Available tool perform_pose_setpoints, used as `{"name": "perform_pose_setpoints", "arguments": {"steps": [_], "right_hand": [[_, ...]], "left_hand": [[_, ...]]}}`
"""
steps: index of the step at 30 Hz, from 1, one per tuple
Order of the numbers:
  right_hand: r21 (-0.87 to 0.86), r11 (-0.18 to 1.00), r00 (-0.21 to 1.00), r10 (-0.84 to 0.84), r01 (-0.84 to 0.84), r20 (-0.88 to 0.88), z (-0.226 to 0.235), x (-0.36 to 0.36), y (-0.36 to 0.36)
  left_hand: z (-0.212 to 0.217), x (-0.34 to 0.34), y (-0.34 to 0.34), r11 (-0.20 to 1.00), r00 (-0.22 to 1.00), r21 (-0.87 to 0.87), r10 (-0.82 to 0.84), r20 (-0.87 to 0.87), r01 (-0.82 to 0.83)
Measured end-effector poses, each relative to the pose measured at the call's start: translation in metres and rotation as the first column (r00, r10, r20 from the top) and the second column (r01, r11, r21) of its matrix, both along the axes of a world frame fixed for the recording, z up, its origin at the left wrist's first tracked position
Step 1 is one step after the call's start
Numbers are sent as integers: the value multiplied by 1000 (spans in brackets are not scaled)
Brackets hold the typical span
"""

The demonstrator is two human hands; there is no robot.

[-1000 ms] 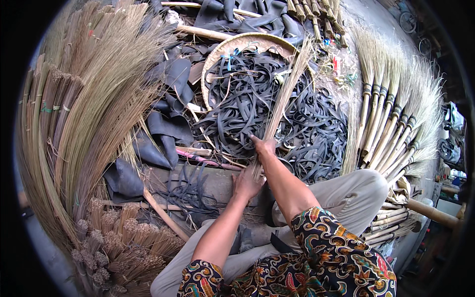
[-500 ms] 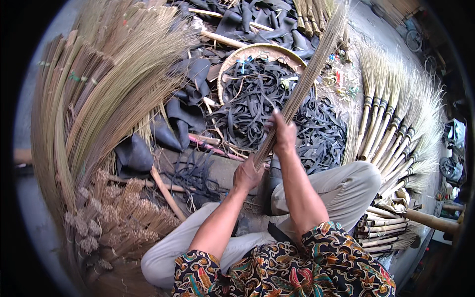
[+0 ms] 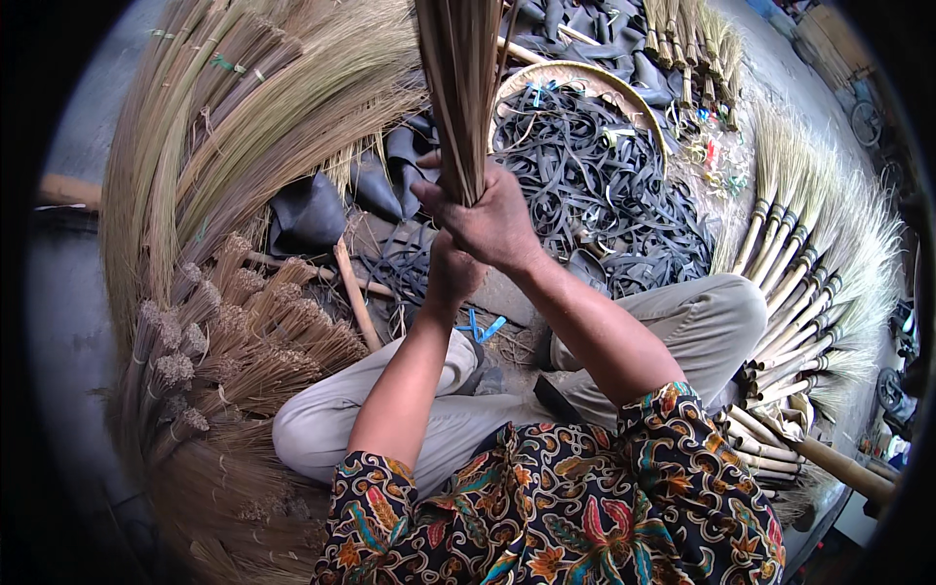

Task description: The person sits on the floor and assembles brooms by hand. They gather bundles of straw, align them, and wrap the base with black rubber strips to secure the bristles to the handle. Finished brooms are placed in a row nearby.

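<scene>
A bundle of dry straw-coloured broom stalks [image 3: 458, 88] stands nearly upright in front of me, its top running out of view. My right hand [image 3: 487, 216] is clenched around the bundle's lower part. Just below it, my left hand [image 3: 450, 273] is closed near the bundle's bottom end, mostly hidden behind the right hand, so its hold is unclear. Both forearms rise from my patterned sleeves, and my legs in light trousers [image 3: 702, 317] are crossed beneath.
Large sheaves of loose broom grass [image 3: 244, 127] fan out at left. A round woven tray [image 3: 585, 73] holds a heap of black rubber strips [image 3: 604, 185]. Several finished hand brooms [image 3: 799, 283] lie in a row at right. A wooden stick [image 3: 356, 307] lies by my left knee.
I have raised the bundle from a slant toward the upper right to nearly upright and closer to the camera. Both hands have come up with it.
</scene>
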State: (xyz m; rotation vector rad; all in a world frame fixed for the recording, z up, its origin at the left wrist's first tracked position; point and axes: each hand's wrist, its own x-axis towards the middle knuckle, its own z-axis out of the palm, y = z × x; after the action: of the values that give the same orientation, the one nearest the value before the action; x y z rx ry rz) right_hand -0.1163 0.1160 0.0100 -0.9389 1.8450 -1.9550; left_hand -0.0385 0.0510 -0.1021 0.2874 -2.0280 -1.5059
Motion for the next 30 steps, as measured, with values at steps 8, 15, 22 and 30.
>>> {"name": "perform_pose_setpoints", "arguments": {"steps": [8,15,22,30], "right_hand": [[60,991,993,119,-119,-6,-30,14,1],[197,973,993,116,-117,18,-61,13,-9],[52,993,924,82,-109,372,-43,-26,-3],[-7,997,775,62,-75,628,-29,-38,28]], "left_hand": [[-40,15,-8,979,994,-175,107,-8,-106],[-71,19,-6,973,988,-212,117,105,-92],[-70,33,25,995,911,56,49,410,-79],[-10,4,42,938,923,220,-314,222,267]]}}
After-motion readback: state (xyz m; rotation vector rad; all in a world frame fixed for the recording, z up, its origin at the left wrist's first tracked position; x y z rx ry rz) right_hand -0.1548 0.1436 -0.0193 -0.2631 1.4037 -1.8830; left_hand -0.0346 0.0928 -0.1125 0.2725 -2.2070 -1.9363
